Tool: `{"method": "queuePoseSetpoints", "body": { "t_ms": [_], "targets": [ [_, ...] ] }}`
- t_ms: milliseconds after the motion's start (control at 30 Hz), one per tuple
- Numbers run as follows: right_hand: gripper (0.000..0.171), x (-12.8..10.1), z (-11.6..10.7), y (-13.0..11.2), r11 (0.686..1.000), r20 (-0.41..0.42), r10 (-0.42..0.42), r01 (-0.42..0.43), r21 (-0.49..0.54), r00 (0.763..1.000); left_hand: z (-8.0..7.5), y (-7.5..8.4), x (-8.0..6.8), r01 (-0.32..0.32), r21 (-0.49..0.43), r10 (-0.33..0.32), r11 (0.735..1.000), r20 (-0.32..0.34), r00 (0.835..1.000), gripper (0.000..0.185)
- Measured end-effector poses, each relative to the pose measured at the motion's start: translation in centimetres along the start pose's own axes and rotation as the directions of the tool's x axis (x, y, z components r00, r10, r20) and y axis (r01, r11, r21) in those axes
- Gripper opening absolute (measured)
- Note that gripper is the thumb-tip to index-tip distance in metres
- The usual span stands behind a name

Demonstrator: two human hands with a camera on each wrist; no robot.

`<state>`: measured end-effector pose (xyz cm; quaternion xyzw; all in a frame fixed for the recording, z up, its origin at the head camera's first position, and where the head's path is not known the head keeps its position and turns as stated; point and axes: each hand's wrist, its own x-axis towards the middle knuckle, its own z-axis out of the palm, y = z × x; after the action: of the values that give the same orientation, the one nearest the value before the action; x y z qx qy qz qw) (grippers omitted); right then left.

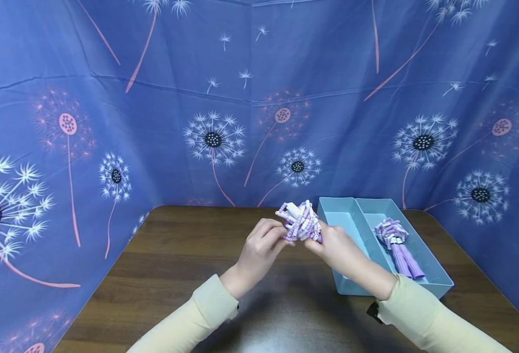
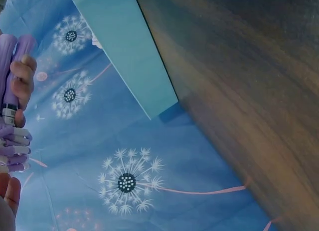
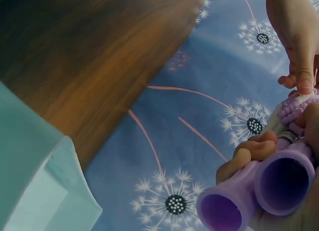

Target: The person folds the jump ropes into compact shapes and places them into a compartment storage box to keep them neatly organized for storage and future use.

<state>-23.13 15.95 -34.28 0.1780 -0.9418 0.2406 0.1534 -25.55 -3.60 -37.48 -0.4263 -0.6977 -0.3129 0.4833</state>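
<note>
A bundled purple-and-white beaded jump rope is held up above the table between both hands. My right hand grips its two purple handles, whose hollow ends show in the right wrist view. From the other side my left hand pinches at the beaded coils with thumb and fingers. A dark-and-white band shows between handles and beads in the left wrist view. Another bundled jump rope, also with purple handles, lies in the right compartment of the blue-green tray.
To the right stands the two-compartment blue-green tray, close to my right forearm. The brown wooden table extends beneath both arms. A blue dandelion-print cloth hangs behind and at both sides.
</note>
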Motion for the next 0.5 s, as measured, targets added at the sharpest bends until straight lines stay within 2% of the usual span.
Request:
{"method": "queuePoseSetpoints", "body": {
  "t_ms": [267, 500],
  "targets": [
    [0.009, 0.04, -0.11, -0.18, 0.993, 0.018, 0.003, -0.005, 0.121, 1.0, -0.29, 0.25, 0.52, 0.006, -0.003, -0.006, 1.0, 0.06, 0.998, 0.031],
    [0.007, 0.15, -0.3, -0.51, 0.986, 0.009, 0.005, -0.006, 0.165, 1.0, -0.41, 0.49, 0.96, -0.038, 0.065, 0.031, 0.997, 0.107, 0.994, 0.022]
  ]
}}
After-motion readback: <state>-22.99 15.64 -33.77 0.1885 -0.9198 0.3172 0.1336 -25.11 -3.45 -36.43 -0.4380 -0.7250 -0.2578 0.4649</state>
